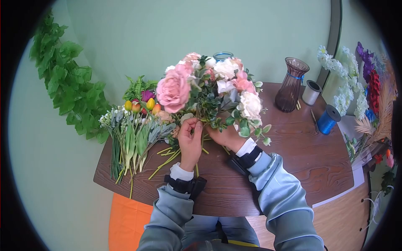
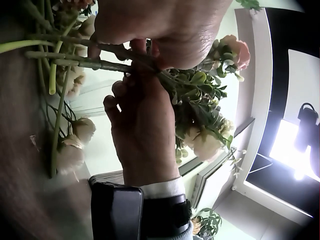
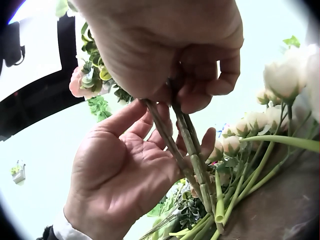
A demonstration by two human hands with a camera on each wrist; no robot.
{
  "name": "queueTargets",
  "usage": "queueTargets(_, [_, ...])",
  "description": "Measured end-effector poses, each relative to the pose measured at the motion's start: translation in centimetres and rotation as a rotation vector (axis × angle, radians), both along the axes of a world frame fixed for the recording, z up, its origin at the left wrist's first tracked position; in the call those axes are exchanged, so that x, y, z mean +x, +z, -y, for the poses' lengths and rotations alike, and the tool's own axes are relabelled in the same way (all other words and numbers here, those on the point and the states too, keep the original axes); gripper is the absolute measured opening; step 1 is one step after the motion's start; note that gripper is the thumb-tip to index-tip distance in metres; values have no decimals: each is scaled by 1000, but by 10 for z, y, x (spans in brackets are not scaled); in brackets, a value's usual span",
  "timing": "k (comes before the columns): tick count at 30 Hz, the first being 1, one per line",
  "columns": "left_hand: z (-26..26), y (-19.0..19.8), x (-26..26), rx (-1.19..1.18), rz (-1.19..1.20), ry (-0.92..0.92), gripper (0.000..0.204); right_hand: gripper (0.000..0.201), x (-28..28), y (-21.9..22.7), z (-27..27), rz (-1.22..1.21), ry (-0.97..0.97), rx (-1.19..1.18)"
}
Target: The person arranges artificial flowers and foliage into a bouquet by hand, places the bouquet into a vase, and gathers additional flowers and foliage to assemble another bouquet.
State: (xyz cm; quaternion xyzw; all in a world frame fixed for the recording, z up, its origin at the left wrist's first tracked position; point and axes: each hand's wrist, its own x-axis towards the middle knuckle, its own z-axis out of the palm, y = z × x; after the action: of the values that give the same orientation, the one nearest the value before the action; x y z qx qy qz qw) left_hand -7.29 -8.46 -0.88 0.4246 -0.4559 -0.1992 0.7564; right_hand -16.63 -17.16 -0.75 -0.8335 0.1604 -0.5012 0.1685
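A large bouquet of pink and white artificial flowers [image 1: 226,90] with green leaves stands up over the table's middle. My right hand [image 1: 229,136] grips its stems just below the blooms; in the right wrist view the right hand's fingers [image 3: 195,102] curl round them. My left hand [image 1: 190,140] meets it at the same spot. In the right wrist view the left hand [image 3: 125,170] shows its palm, its fingers passing behind the bouquet stems [image 3: 192,150] and its thumb up near the right hand. The cut stem ends point down toward the table.
Tulips and white flowers [image 1: 136,138] lie at the left of the brown table [image 1: 289,163]. A purple glass vase [image 1: 291,85], a white spool [image 1: 312,92] and a blue ribbon spool [image 1: 328,119] stand at right. Another glass rim [image 1: 222,55] shows behind the bouquet.
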Motion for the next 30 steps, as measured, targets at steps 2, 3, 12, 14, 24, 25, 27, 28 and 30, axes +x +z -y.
queueTargets(2, [-1,2,-1,23,35,27,10,20,4,-6,2,-39,-19,-2])
queueTargets(3, [-2,3,-2,47,69,51,11,21,4,-5,2,-67,-68,-10])
queueTargets(12, [-9,17,-10,132,201,95,21,51,-8,-14,8,-249,20,-56])
queueTargets(14, [-14,21,-10,184,206,98,22,53,-3,-26,15,-168,48,-50])
queueTargets(24, [-16,17,-5,146,-24,-101,31,38,-35,-20,24,-44,462,493])
queueTargets(25, [-15,16,-4,147,-25,-101,31,38,-37,-15,26,27,588,556])
queueTargets(27, [-11,12,-2,119,-108,-129,32,37,-42,-2,28,176,837,677])
queueTargets(28, [-10,10,-1,119,-109,-130,32,36,-44,6,27,252,960,735])
queueTargets(30, [-9,7,0,111,-125,-64,34,36,-50,33,19,328,1084,789])
